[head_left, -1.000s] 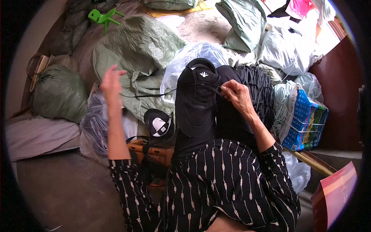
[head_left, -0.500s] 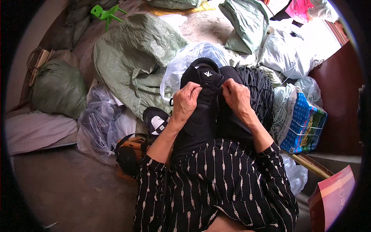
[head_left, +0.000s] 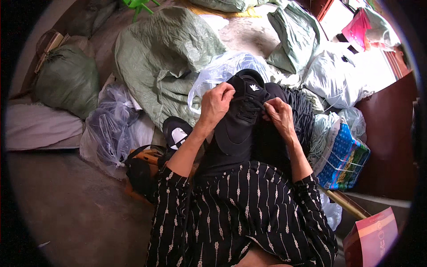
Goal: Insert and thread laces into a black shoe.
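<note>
A black lace-up shoe (head_left: pixel 238 129) rests on my lap, its toe toward me and a small white emblem on its tongue. My left hand (head_left: pixel 217 107) is closed in a pinch at the left side of the tongue, on the black shoelace. On the other side of the lacing, my right hand (head_left: pixel 280 116) pinches the lace too, fingers bent; black on black hides its exact run. Beside my left leg sits a second black shoe (head_left: pixel 171 129) with a white patch, partly covered by my forearm.
Bundled black cords (head_left: pixel 300 111) lie right of my knees, next to a blue patterned bag (head_left: pixel 341 155). Clear plastic bags (head_left: pixel 111 129) and a large green woven sack (head_left: pixel 164 49) spread left and ahead. A red box (head_left: pixel 371 240) stands at lower right.
The view has shifted slightly. The shoe now tilts with its collar toward the right. My left hand sits higher than my right, and both still pinch beside the lacing.
</note>
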Motion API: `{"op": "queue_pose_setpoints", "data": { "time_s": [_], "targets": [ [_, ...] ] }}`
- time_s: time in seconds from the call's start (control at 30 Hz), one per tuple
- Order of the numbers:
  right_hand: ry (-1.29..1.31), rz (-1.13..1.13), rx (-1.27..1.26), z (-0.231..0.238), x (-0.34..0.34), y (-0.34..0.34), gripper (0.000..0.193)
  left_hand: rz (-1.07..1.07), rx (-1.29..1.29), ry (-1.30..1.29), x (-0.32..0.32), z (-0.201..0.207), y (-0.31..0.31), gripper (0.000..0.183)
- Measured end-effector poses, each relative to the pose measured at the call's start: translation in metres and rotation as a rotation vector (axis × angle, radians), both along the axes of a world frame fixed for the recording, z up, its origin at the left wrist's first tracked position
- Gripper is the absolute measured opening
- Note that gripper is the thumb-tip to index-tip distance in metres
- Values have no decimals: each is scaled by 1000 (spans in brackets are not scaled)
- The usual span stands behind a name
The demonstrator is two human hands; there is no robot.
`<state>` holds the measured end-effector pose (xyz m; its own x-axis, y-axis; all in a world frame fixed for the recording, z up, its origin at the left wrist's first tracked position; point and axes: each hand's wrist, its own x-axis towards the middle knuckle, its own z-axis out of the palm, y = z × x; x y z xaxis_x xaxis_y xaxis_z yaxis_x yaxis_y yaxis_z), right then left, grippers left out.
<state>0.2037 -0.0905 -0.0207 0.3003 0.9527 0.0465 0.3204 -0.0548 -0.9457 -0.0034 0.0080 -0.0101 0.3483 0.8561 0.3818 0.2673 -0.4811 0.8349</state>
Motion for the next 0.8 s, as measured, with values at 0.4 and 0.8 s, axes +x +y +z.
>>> {"op": "queue_pose_setpoints", "data": {
  "time_s": [0.4, 0.8],
  "targets": [
    [-114, 2, 12, -2, 4, 2, 19, 70, 473, 420, 15, 16, 0, 8],
    [-841, 65, 372, 15, 9, 7, 26, -477, 873, 557, 8, 47, 43, 2]
  ]
}}
